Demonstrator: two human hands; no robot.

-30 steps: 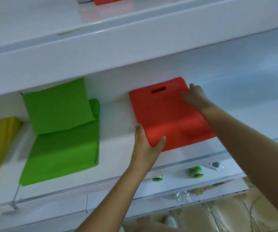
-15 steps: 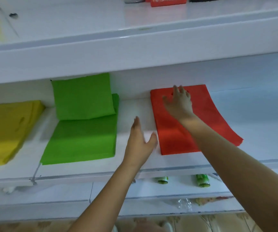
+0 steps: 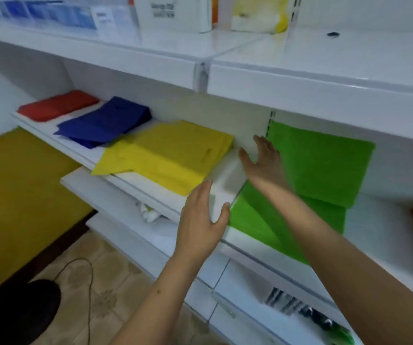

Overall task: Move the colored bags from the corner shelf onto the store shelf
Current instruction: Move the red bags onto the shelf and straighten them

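Both your left hand [image 3: 201, 221] and right hand [image 3: 265, 161] are released, holding nothing; the yellow bags [image 3: 165, 155] look light and floppy, so support the whole stack from underneath.

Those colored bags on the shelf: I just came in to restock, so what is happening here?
A person is sorting flat bags along a white shelf. Both hands are open and hold nothing: the left hand hovers by the yellow bags, the right hand by the green bags. Blue bags and red bags lie further left.
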